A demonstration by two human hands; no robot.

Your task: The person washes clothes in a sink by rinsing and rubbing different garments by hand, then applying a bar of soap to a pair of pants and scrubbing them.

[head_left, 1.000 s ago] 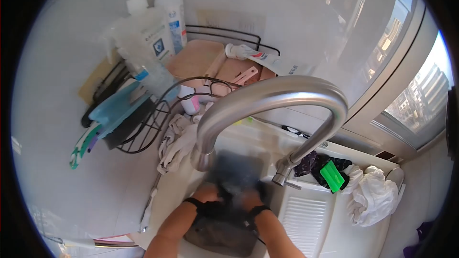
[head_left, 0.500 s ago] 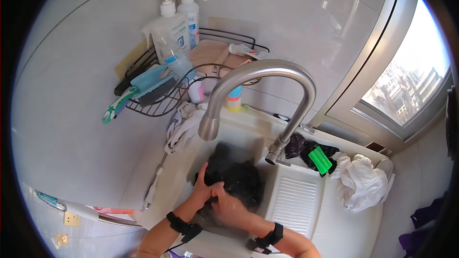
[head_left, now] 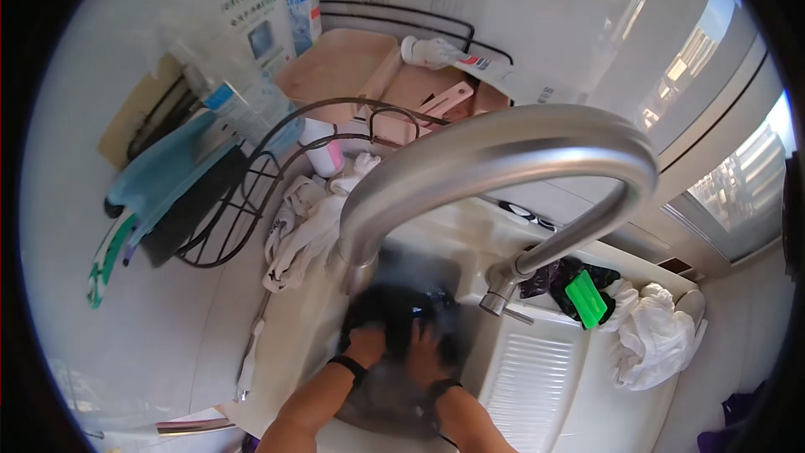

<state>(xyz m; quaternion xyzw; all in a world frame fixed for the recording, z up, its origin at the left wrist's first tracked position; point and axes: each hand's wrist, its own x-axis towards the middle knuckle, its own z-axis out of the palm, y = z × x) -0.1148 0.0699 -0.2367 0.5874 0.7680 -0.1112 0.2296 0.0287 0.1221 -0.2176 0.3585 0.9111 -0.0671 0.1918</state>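
Dark cloth [head_left: 407,300] lies bunched in murky water inside the white sink basin [head_left: 325,319]. My left hand [head_left: 366,346] presses down at the cloth's left side, its fingertips hidden in the dark fabric and water. Beside it, my right hand [head_left: 426,359] rests on the cloth with fingers stretched forward and somewhat apart, a little blurred. A dark band circles each wrist. The steel faucet [head_left: 495,147] arches over the basin, its spout just above the cloth.
A wire corner rack [head_left: 251,235] holds bottles, brushes and a pink box [head_left: 340,67]. White cloth [head_left: 310,218] lies on the sink's back left corner. Right of the basin are a ribbed washboard [head_left: 532,386], a green soap-like block [head_left: 586,299], and bunched white cloth [head_left: 650,340].
My hands, together gripping the cloth before, have moved apart and down onto it. The view has come closer, so faucet and rack look larger.
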